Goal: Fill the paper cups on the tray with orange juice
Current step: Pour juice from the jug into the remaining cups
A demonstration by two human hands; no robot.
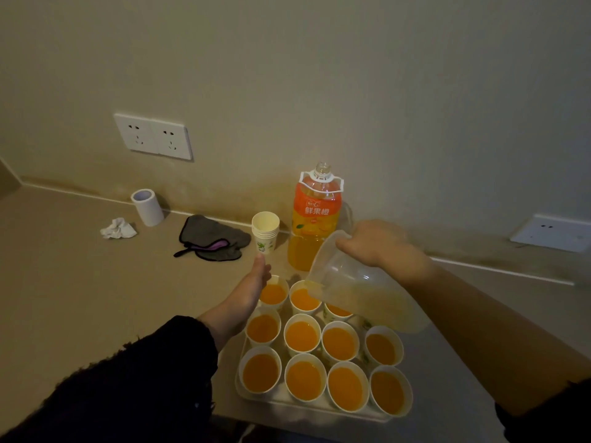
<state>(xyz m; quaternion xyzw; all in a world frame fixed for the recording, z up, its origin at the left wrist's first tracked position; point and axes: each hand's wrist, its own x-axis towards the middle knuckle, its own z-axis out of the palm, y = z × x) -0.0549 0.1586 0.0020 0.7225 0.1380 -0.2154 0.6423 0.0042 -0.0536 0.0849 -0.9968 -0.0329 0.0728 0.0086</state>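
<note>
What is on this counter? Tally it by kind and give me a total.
Filled cups: 11 in view (one more may be hidden)
Stack of empty cups: 1
Juice bottle: 1
Pitcher: 1
Tray: 1
Cloth: 1
Paper roll: 1
Crumpled tissue: 1
Total: 18

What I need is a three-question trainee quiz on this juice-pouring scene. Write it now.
1. True or false: the juice bottle has its cap on.
2. What does the right hand have in its grip? A. the juice bottle B. the clear pitcher C. a grey cloth
3. Fill in: the stack of empty cups stands off the tray, on the ___.
Key: 1 false; 2 B; 3 counter.
</note>
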